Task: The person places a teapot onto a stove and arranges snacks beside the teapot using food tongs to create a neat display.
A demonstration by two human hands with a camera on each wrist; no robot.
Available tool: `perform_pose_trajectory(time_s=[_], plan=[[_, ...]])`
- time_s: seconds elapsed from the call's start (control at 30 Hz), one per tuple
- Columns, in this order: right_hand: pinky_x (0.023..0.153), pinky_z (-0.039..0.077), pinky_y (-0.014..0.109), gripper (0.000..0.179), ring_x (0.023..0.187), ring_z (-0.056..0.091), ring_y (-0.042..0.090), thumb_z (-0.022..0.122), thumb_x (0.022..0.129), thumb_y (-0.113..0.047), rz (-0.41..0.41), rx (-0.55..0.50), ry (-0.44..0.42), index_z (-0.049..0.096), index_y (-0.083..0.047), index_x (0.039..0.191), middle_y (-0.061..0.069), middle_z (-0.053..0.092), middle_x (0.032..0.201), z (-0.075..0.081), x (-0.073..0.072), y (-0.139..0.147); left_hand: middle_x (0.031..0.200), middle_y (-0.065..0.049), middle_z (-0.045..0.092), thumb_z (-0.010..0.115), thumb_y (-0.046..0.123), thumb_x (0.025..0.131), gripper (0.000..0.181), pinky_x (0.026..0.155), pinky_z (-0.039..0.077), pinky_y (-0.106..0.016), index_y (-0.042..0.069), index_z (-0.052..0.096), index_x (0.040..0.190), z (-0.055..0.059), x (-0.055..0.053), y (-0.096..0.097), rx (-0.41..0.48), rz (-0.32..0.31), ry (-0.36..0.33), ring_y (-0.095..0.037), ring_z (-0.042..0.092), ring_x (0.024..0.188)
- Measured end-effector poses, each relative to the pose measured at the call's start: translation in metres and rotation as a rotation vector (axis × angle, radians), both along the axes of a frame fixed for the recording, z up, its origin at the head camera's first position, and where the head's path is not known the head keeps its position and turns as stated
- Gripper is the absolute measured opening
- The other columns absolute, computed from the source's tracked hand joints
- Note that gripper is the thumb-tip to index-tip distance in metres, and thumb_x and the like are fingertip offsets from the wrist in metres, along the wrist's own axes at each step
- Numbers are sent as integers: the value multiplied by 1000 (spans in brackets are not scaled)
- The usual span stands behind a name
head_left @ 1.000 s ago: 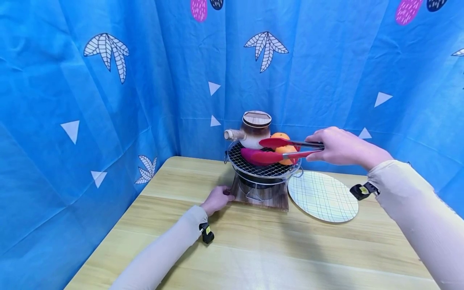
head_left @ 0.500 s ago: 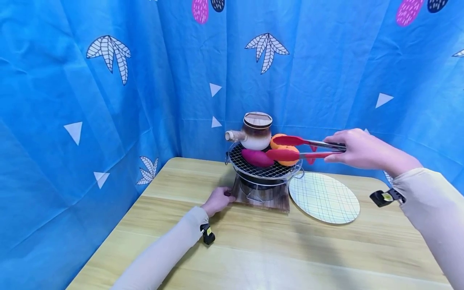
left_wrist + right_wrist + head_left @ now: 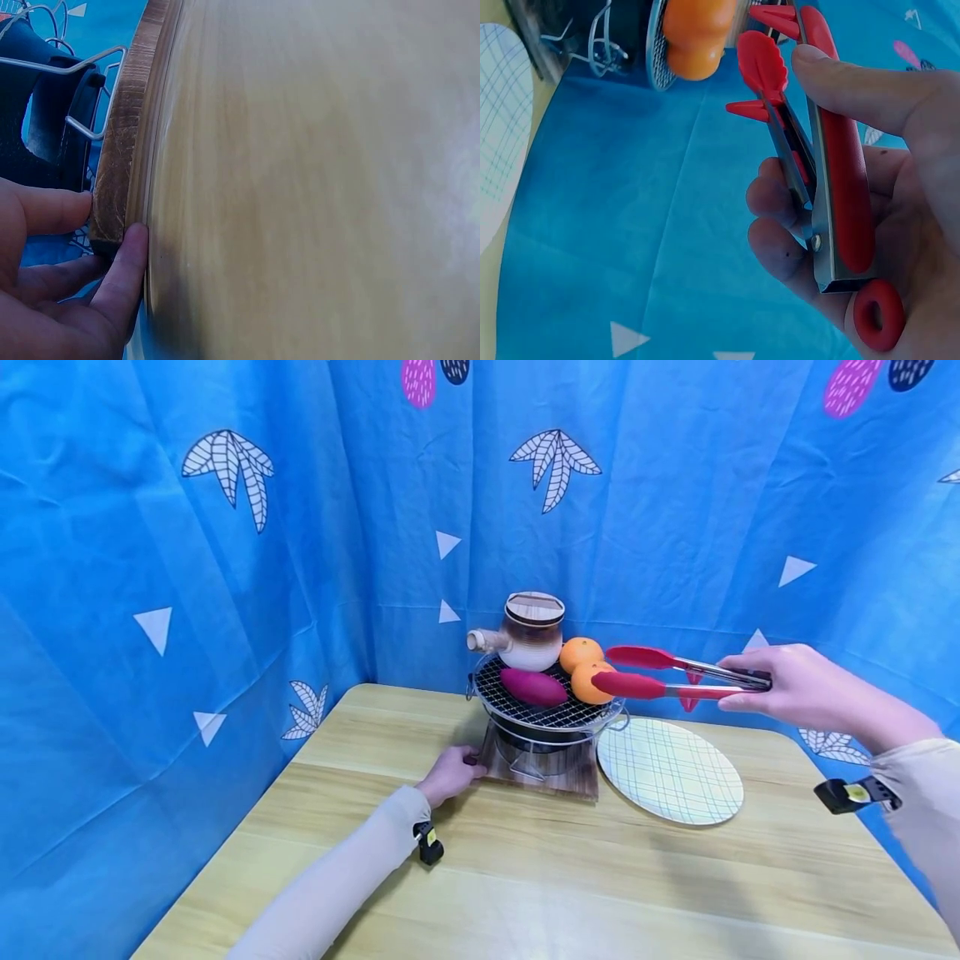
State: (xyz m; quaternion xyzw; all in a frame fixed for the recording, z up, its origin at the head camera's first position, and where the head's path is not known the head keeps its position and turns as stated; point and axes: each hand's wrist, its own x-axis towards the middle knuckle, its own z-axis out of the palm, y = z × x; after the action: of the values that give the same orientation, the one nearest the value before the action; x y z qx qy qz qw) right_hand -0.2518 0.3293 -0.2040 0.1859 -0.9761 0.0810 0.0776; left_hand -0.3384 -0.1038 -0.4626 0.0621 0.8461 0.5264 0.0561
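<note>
My left hand grips the left front corner of the dark wooden board under the round grill. In the left wrist view, the thumb is at one face of the board and a finger lies along its edge. My right hand holds red-tipped tongs in the air, right of the grill, their arms spread with nothing between the tips. On the wire grate lies a purple sweet potato. Two oranges sit to its right; a tong tip overlaps the front one in the head view.
A lidded brown and white pot with a side handle stands at the back of the grate. Right of the grill lies an oval checked plate on the wooden table. A blue patterned curtain hangs behind and to the left.
My right hand and the tongs have drawn away to the right, off the sweet potato they overlapped before. The sweet potato lies on the grate in full view. My left hand has stayed put.
</note>
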Motion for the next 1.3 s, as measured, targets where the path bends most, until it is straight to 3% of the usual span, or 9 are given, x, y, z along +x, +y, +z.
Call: perform_pose_trajectory(time_s=[0.2,0.37,0.47,0.8,1.3], plan=[[53,43,27,74,82,53,21,80,84,-43,-39,-21,-19,57,3,137,16,68,108,-8,5,19,126,-24,64,70,7,90,47,87,59,-37,-8,57,132,0,1,1,-1,3,-12,-28,69,99],[59,48,30,78,99,57,35,80,84,-46,-70,-7,-11,56,5,137,30,63,121,-18,8,34,125,-24,64,70,6,90,47,86,60,-37,-9,56,133,-1,0,1,17,4,-19,-27,69,97],[61,49,32,78,104,53,40,80,83,-46,-89,4,-9,56,6,136,32,61,120,-24,8,42,126,-24,64,70,7,90,48,87,60,-37,-8,56,133,-2,0,0,11,5,-23,-27,69,97],[58,45,29,76,99,49,37,83,81,-42,-119,-17,-10,58,9,132,26,60,111,-49,8,67,127,-26,63,70,6,89,50,86,60,-38,-10,55,134,-1,0,1,9,5,-19,-28,70,96],[60,43,30,82,98,46,38,83,80,-44,-140,-62,-54,55,11,134,36,59,116,-89,5,102,121,-25,65,70,4,89,49,82,61,-36,-10,54,134,-1,0,1,38,1,-33,-26,70,91]])
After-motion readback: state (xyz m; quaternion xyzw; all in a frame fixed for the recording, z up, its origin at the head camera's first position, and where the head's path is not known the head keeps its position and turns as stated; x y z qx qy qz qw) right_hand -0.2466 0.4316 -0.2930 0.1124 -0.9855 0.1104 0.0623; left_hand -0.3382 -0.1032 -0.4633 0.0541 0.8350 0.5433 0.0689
